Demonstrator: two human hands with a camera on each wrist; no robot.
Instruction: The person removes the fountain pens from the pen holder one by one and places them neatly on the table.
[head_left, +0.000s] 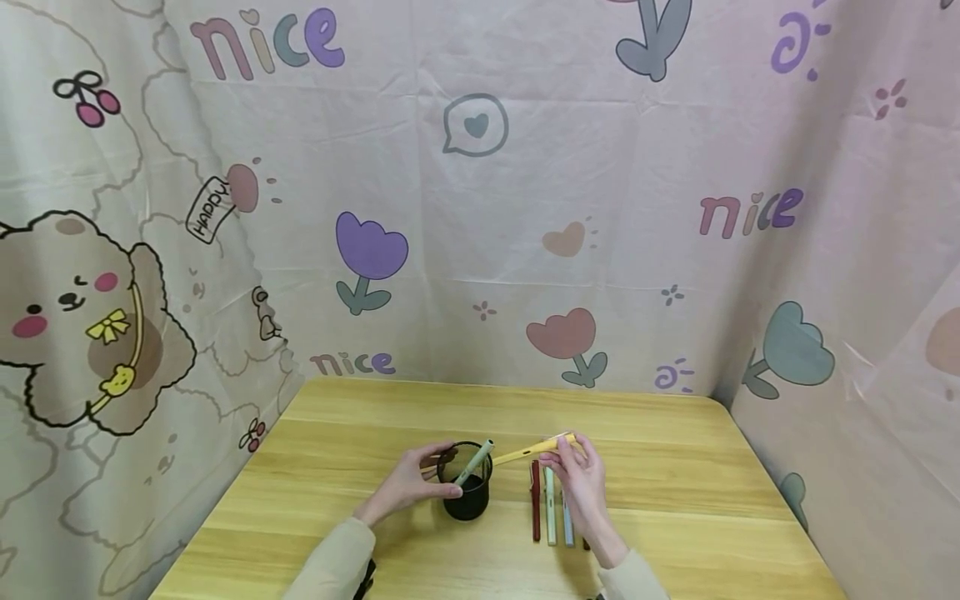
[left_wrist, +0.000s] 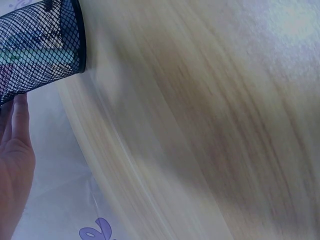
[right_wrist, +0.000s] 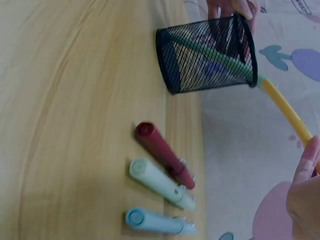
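Observation:
A black mesh pen holder (head_left: 467,505) stands on the table, with a pale green pen (head_left: 474,463) leaning inside it. My left hand (head_left: 408,481) grips the holder from the left, thumb near the front and fingers round the far side. Between thumb and fingers, my right hand (head_left: 582,477) pinches a yellow pen (head_left: 523,452) by one end. The pen slants down leftward, its other end right at the holder's rim in the head view. The right wrist view shows the yellow pen (right_wrist: 286,107) overlapping the green pen's tip at the holder's mouth.
Below my right hand, a dark red pen (head_left: 536,502), a light mint pen (head_left: 551,510) and a light blue pen (head_left: 567,527) lie side by side. A dark pen (head_left: 587,544) shows partly beside my wrist. Patterned cloth (head_left: 480,208) hangs behind the wooden table (head_left: 337,417).

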